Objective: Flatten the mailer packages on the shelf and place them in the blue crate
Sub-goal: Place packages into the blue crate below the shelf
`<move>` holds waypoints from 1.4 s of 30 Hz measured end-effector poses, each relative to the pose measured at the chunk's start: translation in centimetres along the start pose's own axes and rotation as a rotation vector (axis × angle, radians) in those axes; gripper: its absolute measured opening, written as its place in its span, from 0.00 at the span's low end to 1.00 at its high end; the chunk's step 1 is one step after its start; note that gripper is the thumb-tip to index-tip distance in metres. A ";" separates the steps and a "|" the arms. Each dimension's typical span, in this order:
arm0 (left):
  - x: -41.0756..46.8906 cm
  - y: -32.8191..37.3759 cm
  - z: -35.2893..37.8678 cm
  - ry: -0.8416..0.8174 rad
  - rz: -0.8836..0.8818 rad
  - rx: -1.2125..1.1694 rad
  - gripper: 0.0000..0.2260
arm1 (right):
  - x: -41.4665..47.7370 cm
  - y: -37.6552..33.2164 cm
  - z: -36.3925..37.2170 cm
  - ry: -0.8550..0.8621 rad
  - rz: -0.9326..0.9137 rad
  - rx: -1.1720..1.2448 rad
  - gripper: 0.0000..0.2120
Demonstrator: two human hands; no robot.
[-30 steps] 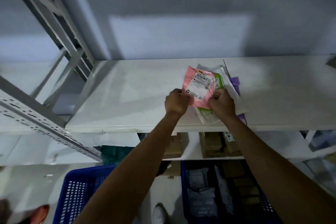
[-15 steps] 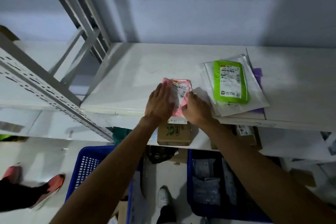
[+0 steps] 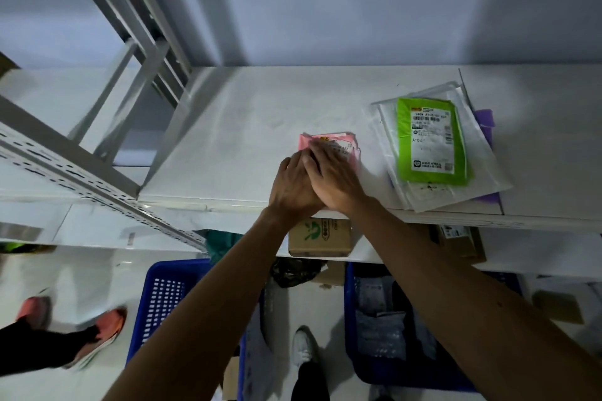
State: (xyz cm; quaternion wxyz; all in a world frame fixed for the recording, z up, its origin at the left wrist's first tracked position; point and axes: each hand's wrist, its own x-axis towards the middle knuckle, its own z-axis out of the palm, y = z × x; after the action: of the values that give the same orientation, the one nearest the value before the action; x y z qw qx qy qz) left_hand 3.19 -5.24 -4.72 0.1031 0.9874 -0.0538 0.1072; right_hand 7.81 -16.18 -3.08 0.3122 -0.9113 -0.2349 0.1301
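A second ago the small pink plastic mailer point(image 3: 329, 140) was held above the pile; now it lies near the white metal shelf's point(image 3: 244, 140) front edge, left of the green plastic mailer point(image 3: 430, 143). The right hand point(image 3: 332, 176) overlaps the left hand point(image 3: 290, 185), fingers straight, pressing it flat; the blue plastic crate point(image 3: 351, 303) below likely comes next.

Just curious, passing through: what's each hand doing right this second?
Left hand: open, pressing flat on the pink mailer.
Right hand: open, pressing the same mailer, overlapping the left hand.
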 end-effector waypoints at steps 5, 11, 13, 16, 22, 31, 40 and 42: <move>0.7 0.0 0.6 0.055 0.001 -0.058 0.38 | 0.6 1.2 0.1 0.086 -0.025 -0.052 0.29; 0.2 -1.7 2.1 -0.018 0.094 0.003 0.36 | 0.8 1.8 1.2 0.190 -0.079 -0.249 0.30; 0.3 -1.8 2.2 0.001 0.092 0.037 0.35 | 1.0 2.2 1.1 0.196 -0.095 -0.265 0.31; 0.4 -1.8 2.4 0.021 0.074 0.080 0.34 | 1.1 2.8 1.1 0.242 -0.117 -0.302 0.33; 0.4 -2.0 2.6 -0.002 0.009 0.043 0.30 | 1.1 4.0 1.1 0.321 -0.180 -0.354 0.26; 0.2 -1.8 2.3 0.028 -0.028 -0.021 0.30 | 1.2 4.4 1.4 0.305 -0.089 -0.407 0.28; 0.7 -1.8 1.6 -0.043 -0.065 0.036 0.31 | 1.5 4.4 1.5 0.260 -0.043 -0.420 0.32; 0.9 -1.3 1.4 -0.058 -0.080 0.041 0.31 | 1.6 4.4 1.4 0.262 -0.041 -0.421 0.33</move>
State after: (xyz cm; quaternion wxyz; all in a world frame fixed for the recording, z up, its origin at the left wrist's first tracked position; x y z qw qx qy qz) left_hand 4.46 -4.36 -6.08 0.0855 0.9934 -0.0149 0.0752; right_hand 10.18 -17.73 -7.08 0.1458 -0.9604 -0.2328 -0.0475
